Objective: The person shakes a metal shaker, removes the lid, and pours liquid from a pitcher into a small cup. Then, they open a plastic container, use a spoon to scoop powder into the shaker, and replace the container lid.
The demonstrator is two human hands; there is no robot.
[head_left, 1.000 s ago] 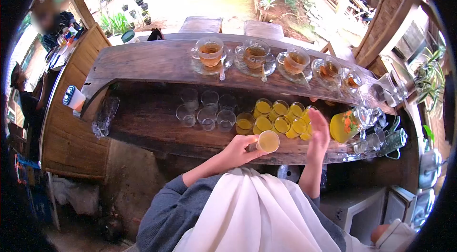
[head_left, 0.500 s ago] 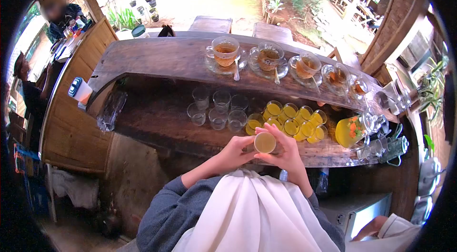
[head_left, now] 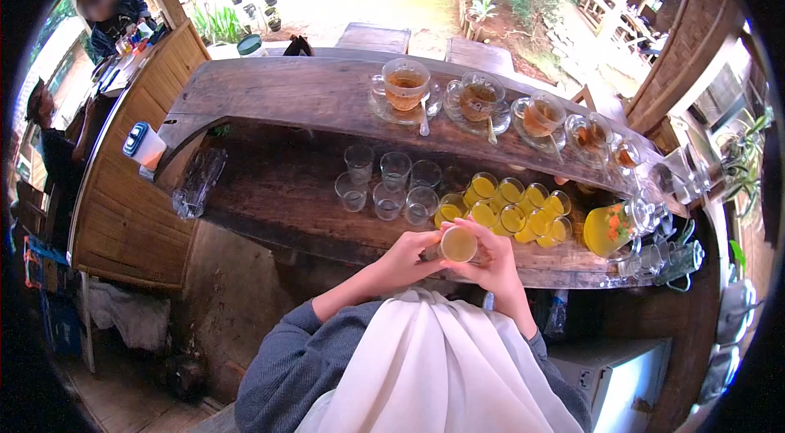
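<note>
Both of my hands are wrapped round one drinking glass (head_left: 459, 245) of pale yellowish drink, held upright near the counter's front edge. My left hand (head_left: 410, 258) closes on its left side. On its right side is my right hand (head_left: 493, 256), with fingers curled over it. Just beyond my hands stand several glasses of yellow drink (head_left: 513, 219) in a tight group. To their left, several clear glasses (head_left: 395, 170) hold no visible drink. A glass pitcher (head_left: 606, 229) of yellow drink with an orange floral pattern is at the right.
On the raised wooden ledge (head_left: 278, 89) stand several glass cups of tea (head_left: 405, 89) on saucers with spoons. A plastic-wrapped bundle (head_left: 199, 182) and a white, blue-lidded container (head_left: 144, 145) are at the left. A glass jar (head_left: 677, 263) stands far right. Two people are beyond the left counter.
The whole view has shifted slightly, so the counter and its glasses appear a little further right. My hands keep their hold on the glass. A person's arm at lower right is gone from view.
</note>
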